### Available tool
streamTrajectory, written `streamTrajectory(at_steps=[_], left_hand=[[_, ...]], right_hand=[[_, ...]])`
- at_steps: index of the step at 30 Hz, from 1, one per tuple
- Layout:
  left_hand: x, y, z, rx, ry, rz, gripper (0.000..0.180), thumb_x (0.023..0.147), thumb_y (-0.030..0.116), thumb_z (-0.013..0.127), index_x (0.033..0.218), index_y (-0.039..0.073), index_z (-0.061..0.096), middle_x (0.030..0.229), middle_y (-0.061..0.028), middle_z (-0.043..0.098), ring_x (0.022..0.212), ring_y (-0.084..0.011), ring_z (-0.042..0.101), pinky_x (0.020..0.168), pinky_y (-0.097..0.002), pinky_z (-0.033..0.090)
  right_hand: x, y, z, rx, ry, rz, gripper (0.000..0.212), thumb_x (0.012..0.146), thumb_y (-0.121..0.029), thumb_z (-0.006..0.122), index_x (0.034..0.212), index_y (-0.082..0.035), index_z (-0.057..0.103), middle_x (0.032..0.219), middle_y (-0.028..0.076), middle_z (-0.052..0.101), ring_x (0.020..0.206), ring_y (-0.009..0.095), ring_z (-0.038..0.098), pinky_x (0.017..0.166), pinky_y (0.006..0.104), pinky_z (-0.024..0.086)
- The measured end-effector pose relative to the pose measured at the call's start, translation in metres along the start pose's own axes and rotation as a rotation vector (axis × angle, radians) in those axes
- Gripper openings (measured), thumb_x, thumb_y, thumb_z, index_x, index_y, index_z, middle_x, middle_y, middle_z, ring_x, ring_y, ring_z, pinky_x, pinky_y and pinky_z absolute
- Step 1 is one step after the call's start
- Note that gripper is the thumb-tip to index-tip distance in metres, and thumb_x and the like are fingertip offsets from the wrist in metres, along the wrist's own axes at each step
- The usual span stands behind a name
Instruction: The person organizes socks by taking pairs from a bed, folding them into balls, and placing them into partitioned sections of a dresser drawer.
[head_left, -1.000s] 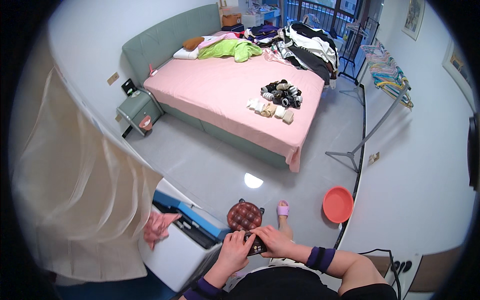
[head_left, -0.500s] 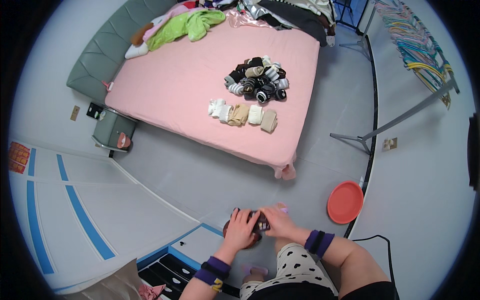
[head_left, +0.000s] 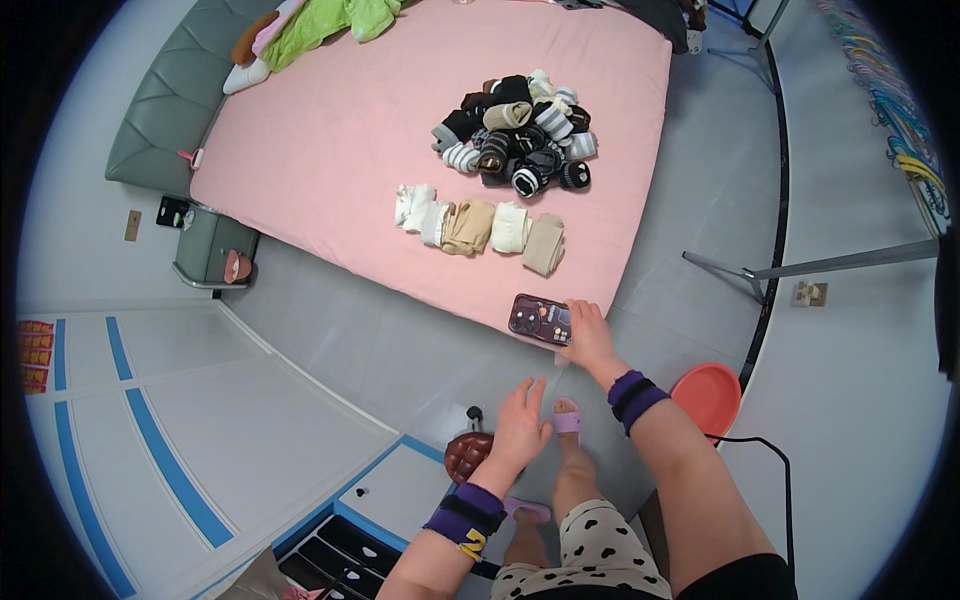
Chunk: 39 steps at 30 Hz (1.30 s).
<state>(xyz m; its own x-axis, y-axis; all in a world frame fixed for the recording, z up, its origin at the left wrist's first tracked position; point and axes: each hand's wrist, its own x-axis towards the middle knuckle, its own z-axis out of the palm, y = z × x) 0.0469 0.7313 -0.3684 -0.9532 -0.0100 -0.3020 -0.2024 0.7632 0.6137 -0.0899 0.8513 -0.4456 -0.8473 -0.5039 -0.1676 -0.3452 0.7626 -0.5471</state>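
My right hand (head_left: 588, 338) grips one end of a smartphone (head_left: 539, 319) in a dark, patterned case, its camera side facing up. The phone is over the near edge of the pink bed (head_left: 350, 215); whether it touches the sheet I cannot tell. Lower down, my left hand (head_left: 522, 425) is open and holds nothing, its fingers stretched forward above the floor. Beyond the phone lies a row of folded garments in white, tan and beige, the beige one (head_left: 544, 245) nearest. Behind that row sits a pile of rolled socks (head_left: 520, 140), mostly black, grey and white.
A brown tufted stool (head_left: 467, 457) stands beside my left forearm. To the right are a red basin (head_left: 706, 400), a black cable (head_left: 788, 500) and a rack leg (head_left: 850, 262). A white cabinet (head_left: 405, 487) with dark drawers is at lower left.
My right hand has carried the phone forward from above the stool to the bed's edge. The left hand has come off the phone and opened. The view has shifted slightly.
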Motion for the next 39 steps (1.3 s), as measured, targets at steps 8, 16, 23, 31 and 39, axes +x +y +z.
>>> streamTrajectory(at_steps=[8,16,23,31,39], left_hand=[[-0.011,-0.005,0.008,-0.04,-0.091,-0.072,0.062,0.069,0.009,0.059,0.125,0.001,0.034,0.123,-0.0242,0.036,0.11,-0.0392,0.04,0.092,-0.0401,0.036],[-0.071,-0.019,-0.033,-0.059,-0.002,-0.17,0.062,0.068,0.01,0.06,0.125,0.003,0.035,0.121,-0.0236,0.038,0.109,-0.0382,0.042,0.092,-0.0401,0.036],[-0.169,-0.025,-0.064,-0.015,0.132,-0.23,0.058,0.069,0.013,0.06,0.123,0.003,0.038,0.119,-0.0227,0.041,0.108,-0.0379,0.043,0.09,-0.0402,0.038],[-0.29,-0.023,-0.11,-0.051,0.335,-0.338,0.059,0.073,0.018,0.06,0.125,0.003,0.036,0.123,-0.0204,0.037,0.111,-0.036,0.04,0.093,-0.0396,0.036],[-0.459,-0.039,-0.192,0.041,0.806,-0.33,0.05,0.077,0.018,0.058,0.121,0.003,0.041,0.117,-0.0177,0.043,0.105,-0.0295,0.045,0.088,-0.0353,0.038]], right_hand=[[0.015,0.01,0.018,-0.099,0.179,0.034,0.076,0.049,-0.006,0.072,0.119,-0.006,0.041,0.116,0.012,0.043,0.111,0.028,0.039,0.097,0.0387,0.029],[-0.028,-0.011,-0.008,0.032,0.193,0.052,0.077,0.055,-0.008,0.07,0.124,-0.007,0.037,0.123,0.017,0.036,0.114,0.035,0.035,0.097,0.0412,0.03],[-0.128,-0.06,-0.001,0.073,-0.072,-0.107,0.063,0.059,-0.013,0.068,0.117,-0.005,0.044,0.119,0.02,0.039,0.109,0.037,0.038,0.092,0.0426,0.035],[-0.208,-0.169,0.02,-0.001,-0.512,-0.432,0.049,0.062,-0.022,0.067,0.107,-0.007,0.055,0.116,0.017,0.046,0.109,0.034,0.04,0.093,0.0409,0.035],[-0.226,-0.322,0.025,0.035,-0.469,-0.764,0.041,0.068,-0.033,0.065,0.101,-0.01,0.06,0.101,0.017,0.057,0.098,0.033,0.051,0.088,0.0394,0.04]])
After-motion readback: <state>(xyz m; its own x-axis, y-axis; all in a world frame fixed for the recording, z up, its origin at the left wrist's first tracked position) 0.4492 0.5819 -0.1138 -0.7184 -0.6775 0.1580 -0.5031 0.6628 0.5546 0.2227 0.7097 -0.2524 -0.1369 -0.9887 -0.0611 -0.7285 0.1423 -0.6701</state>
